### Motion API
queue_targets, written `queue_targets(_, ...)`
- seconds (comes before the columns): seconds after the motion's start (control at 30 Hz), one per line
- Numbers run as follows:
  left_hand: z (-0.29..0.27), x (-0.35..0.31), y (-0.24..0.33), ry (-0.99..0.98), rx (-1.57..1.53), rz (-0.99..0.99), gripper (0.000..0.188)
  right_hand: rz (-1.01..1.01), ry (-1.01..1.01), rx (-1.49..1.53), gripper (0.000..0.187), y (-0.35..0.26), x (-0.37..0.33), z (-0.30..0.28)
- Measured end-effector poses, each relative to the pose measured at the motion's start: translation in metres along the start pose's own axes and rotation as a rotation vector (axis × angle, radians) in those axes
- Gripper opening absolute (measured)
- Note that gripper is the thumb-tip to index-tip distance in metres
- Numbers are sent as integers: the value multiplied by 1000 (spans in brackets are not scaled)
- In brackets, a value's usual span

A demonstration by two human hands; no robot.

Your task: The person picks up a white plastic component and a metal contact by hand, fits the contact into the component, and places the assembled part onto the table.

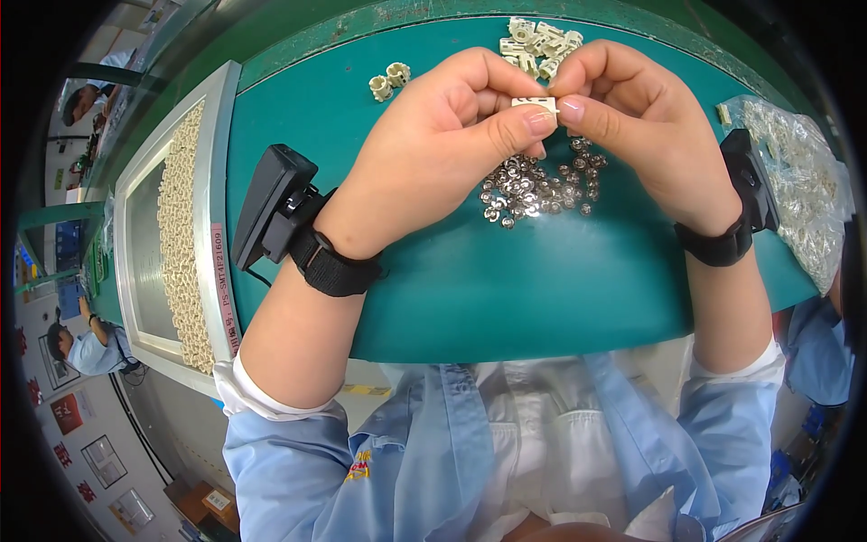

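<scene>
Between my two hands, above the green table mat, is a small cream plastic part (pixel 535 103) with slots in it. My left hand (pixel 452 135) is closed, pinching the part between thumb and forefinger. At the part's right end, the thumb and forefinger of my right hand (pixel 643 122) are also closed on it; whether they hold a smaller piece too is hidden. Just below my fingers lies a loose heap of small shiny metal pieces (pixel 533 188). Beyond my hands sits a pile of similar cream plastic parts (pixel 542 43). Two cream ring-shaped parts (pixel 390 81) lie apart, farther left.
A light-framed tray (pixel 226 172) with many small cream parts stands at the left. On the right rests a clear plastic bag (pixel 795 181) of parts. Black devices (pixel 280 208) are strapped to both my wrists. Other people (pixel 95 348) sit at the far left; a blue sleeve (pixel 817 348) shows at right.
</scene>
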State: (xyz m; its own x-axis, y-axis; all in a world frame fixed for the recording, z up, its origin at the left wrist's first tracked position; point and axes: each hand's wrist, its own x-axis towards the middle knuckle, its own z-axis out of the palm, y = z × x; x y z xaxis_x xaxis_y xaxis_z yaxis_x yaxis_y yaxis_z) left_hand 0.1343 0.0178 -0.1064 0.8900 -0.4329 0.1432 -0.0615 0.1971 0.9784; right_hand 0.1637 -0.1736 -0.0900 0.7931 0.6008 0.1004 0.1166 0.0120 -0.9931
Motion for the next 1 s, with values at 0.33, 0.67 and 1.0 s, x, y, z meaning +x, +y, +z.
queue_targets(0.33,0,0,0,16,2,-6,20,-25,14,-36,13,0,0,1)
queue_targets(0.67,1,0,1,10,17,1,19,-48,36,-42,13,0,-1,0)
queue_targets(1.0,-1,0,-1,-10,-6,20,18,-36,19,36,18,1,1,4)
